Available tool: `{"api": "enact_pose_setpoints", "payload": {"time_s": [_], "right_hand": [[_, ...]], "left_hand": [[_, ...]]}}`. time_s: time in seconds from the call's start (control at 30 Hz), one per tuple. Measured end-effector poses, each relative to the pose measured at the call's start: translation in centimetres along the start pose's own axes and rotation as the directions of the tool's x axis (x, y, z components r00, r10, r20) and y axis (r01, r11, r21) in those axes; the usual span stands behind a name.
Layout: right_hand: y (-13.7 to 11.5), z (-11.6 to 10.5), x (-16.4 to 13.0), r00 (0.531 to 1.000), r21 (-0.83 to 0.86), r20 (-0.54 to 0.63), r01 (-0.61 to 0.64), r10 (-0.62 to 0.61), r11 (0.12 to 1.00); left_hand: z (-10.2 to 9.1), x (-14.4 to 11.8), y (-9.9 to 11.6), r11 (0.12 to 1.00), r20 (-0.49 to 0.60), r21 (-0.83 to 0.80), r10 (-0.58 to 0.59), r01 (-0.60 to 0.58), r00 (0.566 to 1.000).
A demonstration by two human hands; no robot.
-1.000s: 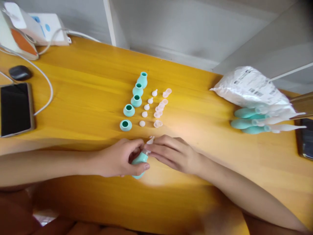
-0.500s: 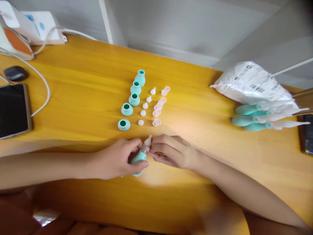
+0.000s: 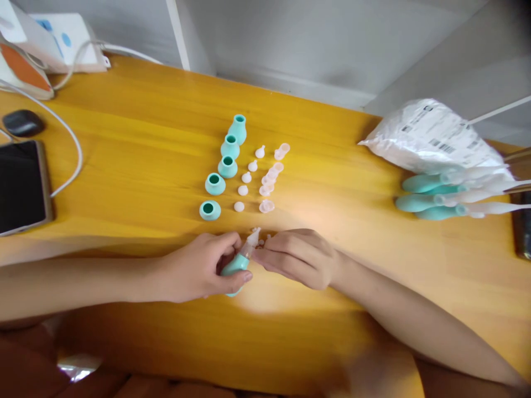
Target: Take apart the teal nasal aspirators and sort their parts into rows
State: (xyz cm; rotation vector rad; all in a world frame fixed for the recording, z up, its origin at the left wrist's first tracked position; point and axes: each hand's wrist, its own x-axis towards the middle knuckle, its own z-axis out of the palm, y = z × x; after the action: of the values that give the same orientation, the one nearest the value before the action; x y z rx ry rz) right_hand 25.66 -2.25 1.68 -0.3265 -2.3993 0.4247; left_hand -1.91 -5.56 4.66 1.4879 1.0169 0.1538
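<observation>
My left hand (image 3: 203, 268) is wrapped round the teal bulb of a nasal aspirator (image 3: 235, 267), which leans with its clear collar and white pointed nozzle up and to the right. Closed fingers of my right hand (image 3: 296, 257) meet at the clear collar; whatever is pinched in them is hidden. Small whitish bits (image 3: 267, 237) show just beyond these fingertips. Farther back stands a row of open teal bulbs (image 3: 210, 210). Beside them run a row of small white nozzle tips (image 3: 243, 190) and a row of clear cup-like pieces (image 3: 266, 206).
At the right, several teal bulbs with long pale tips (image 3: 418, 202) lie before a white plastic parcel (image 3: 431, 135). A dark device sits at the right edge. On the left are a phone-like tablet (image 3: 22, 188), a black mouse (image 3: 22, 122), a white cable and a power strip (image 3: 78, 44).
My right hand's fingers have drawn closer together at the collar, and small whitish bits now show behind them. My left hand keeps its hold on the aspirator. The view has shifted slightly.
</observation>
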Motion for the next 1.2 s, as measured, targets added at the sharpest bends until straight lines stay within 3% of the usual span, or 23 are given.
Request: {"api": "enact_pose_setpoints", "payload": {"time_s": [0.13, 0.37, 0.53, 0.67, 0.83, 0.93, 1.03, 1.1, 1.2], "right_hand": [[0.7, 0.6, -0.3, 0.998, -0.03, -0.054, 0.036, -0.038, 0.999], [1.3, 0.3, -0.2, 0.997, -0.176, 0.038, 0.072, -0.067, 0.982], [1.1, 0.0, -0.1, 0.992, -0.083, -0.031, -0.124, 0.121, 0.989], [0.1, -0.3, 0.5, 0.963, 0.176, -0.025, -0.26, 0.269, 0.949], [-1.6, -0.1, 1.1, 0.885, 0.538, 0.065, -0.421, 0.462, 0.73], [-2.3, 0.6, 1.2, 0.812, 0.774, 0.123, -0.438, 0.57, 0.457], [-2.7, 1.2, 1.1, 0.745, 0.895, 0.2, -0.403, 0.636, 0.19], [-2.9, 1.4, 1.2, 0.737, 0.918, 0.219, -0.378, 0.64, 0.121], [-3.0, 1.8, 1.3, 0.747, 0.919, 0.214, -0.373, 0.629, 0.131]], "left_hand": [[0.0, 0.0, -0.2, 1.0, -0.024, 0.027, 0.014, -0.014, 1.0], [-0.1, -0.2, -0.3, 0.995, -0.029, 0.077, 0.067, -0.064, 0.997], [-0.2, -0.2, -0.4, 0.979, -0.01, 0.118, 0.166, -0.164, 0.986], [-0.1, 0.0, -0.7, 0.956, -0.012, 0.122, 0.27, -0.267, 0.963], [0.4, 0.3, -1.5, 0.923, -0.008, 0.158, 0.357, -0.351, 0.934], [0.5, 0.2, -2.1, 0.908, 0.035, 0.147, 0.393, -0.393, 0.919], [0.4, 0.1, -2.8, 0.841, 0.083, 0.121, 0.52, -0.527, 0.85], [0.5, 0.0, -3.1, 0.782, 0.043, 0.086, 0.616, -0.617, 0.786], [0.8, -0.1, -3.2, 0.729, -0.125, 0.064, 0.683, -0.682, 0.719]]}}
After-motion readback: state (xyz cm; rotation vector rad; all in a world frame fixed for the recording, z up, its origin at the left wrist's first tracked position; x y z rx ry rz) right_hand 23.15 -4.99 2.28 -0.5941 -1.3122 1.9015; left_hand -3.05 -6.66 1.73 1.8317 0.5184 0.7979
